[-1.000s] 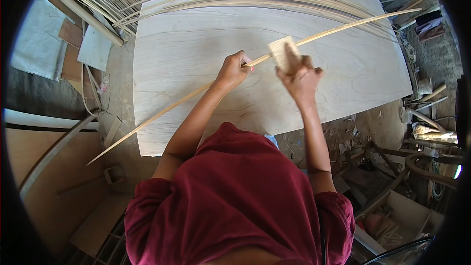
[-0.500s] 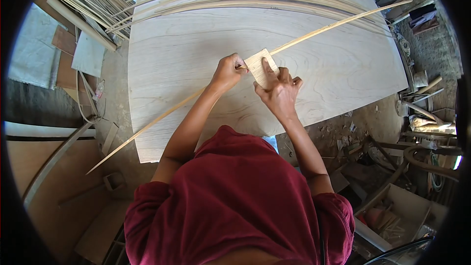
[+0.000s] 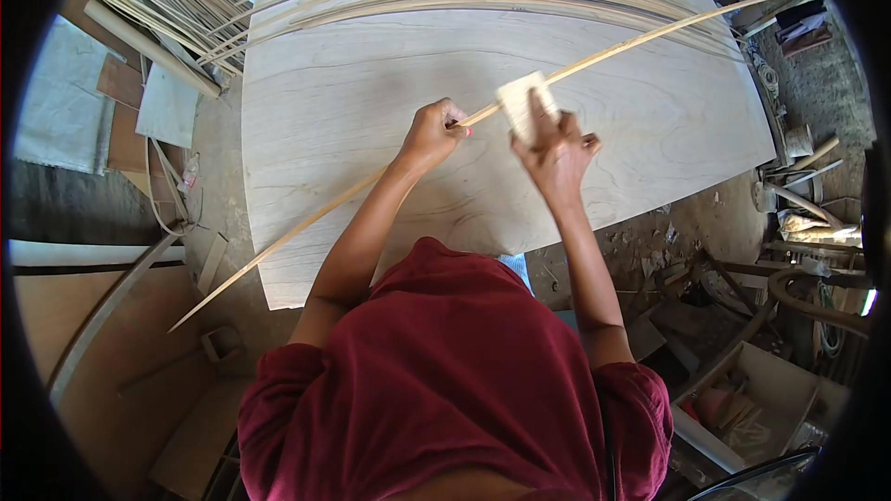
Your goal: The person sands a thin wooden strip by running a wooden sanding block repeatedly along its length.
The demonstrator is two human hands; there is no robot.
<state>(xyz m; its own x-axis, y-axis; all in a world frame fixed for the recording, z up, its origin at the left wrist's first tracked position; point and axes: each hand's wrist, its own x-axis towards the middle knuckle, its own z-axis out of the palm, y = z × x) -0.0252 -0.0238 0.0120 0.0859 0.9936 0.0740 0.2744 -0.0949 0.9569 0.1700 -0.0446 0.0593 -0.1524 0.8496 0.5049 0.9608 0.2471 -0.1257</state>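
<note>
I've got my left hand (image 3: pixel 432 137) curled round the strip (image 3: pixel 631 44) slanting over the board (image 3: pixel 668 144); right hand (image 3: pixel 559 160) half spread, gripping the block (image 3: pixel 518 100) across it; best kept flat, pressure even.

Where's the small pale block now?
In the head view, the small pale block is right of centre, over the thin wooden strip, under the right hand and right of the left hand.

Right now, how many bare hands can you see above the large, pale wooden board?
2: the left hand, its grip closed on the long, thin, pale wooden strip; the right hand, farther right, holding the flat, rectangular, pale block.
</note>
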